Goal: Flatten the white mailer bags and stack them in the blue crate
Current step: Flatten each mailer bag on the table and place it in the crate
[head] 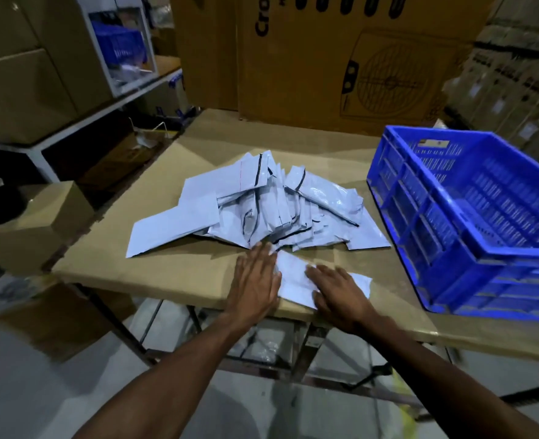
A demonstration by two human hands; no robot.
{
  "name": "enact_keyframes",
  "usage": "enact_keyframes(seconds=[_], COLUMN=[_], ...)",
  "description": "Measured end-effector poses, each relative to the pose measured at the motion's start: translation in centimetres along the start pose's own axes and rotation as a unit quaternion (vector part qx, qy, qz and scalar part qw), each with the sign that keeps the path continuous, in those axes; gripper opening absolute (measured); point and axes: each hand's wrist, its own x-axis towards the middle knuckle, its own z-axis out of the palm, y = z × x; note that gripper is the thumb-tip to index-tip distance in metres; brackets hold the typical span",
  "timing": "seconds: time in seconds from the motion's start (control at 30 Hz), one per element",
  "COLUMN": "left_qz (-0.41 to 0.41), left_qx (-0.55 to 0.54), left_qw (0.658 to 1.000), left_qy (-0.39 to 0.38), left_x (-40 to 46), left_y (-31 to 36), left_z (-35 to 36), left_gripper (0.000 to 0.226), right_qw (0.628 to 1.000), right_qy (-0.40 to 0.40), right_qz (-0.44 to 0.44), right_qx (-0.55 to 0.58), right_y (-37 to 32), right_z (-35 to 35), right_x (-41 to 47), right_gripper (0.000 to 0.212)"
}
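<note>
At the far left, behind the table, a white metal shelf [81, 122] holds brown cardboard boxes [24, 90], and a small brown box [40, 223] stands just beside the left edge of the table.

The table [173, 267] is covered with brown cardboard. On its middle lies a loose pile of white mailer bags [255, 204]. They are thin, glossy and wrinkled, with dark strips along some edges, and they overlap each other in many directions. One bag at the left side of the pile lies quite flat; the ones in the middle are creased and partly standing up.

Near the front edge of the table, just in front of the pile, lies one single mailer bag [296, 282]. The left hand [255, 280] presses on its left end with straight fingers kept together, palm down. The right hand [337, 293] lies on its right part, also flat with the fingers stretched out. Neither hand is curled around the bag.

Behind the table stands a big cardboard box [341, 58] with a printed drawing of a fan; the black letters "Cro" can be read on it, the rest is cut off.

At the right, the blue crate [452, 217] stands on the table, near the pile but not touching it. It has perforated walls, and a small label on its inner far wall is too blurred to read.
</note>
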Motion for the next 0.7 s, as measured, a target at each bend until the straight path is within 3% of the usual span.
enact_keyframes(seconds=[0.07, 0.13, 0.3, 0.43, 0.57, 0.7], left_qz=[0.083, 0.106, 0.069, 0.049, 0.048, 0.025], left_qx=[0.007, 0.01, 0.059, 0.078, 0.095, 0.125], left_qw=[0.996, 0.994, 0.994, 0.992, 0.988, 0.985], left_qy=[0.009, -0.011, -0.057, -0.082, -0.114, -0.117], left_x=[1.1, 1.7, 1.1, 1.1, 1.1, 0.4], left_y=[1.1, 2.0, 2.4, 2.5, 2.1, 2.2], left_z=[0.4, 1.2, 2.1, 2.5, 2.4, 2.2], left_gripper=[0.049, 0.044, 0.049, 0.051, 0.054, 0.055], right_qw=[0.998, 0.998, 0.999, 0.997, 0.998, 0.994], right_qy=[-0.02, -0.028, -0.021, -0.034, -0.041, -0.033], right_qz=[-0.047, -0.035, 0.041, 0.062, 0.045, 0.096], right_qx=[0.029, 0.05, -0.027, -0.037, -0.025, -0.047], right_y=[-0.2, -0.9, -2.0, -2.3, -1.7, -0.7], right_z=[0.0, -0.3, 0.7, 1.1, 1.1, 1.2], right_x=[0.2, 0.3, -0.5, -0.1, -0.1, -0.9], right_gripper=[0.054, 0.054, 0.07, 0.064, 0.072, 0.066])
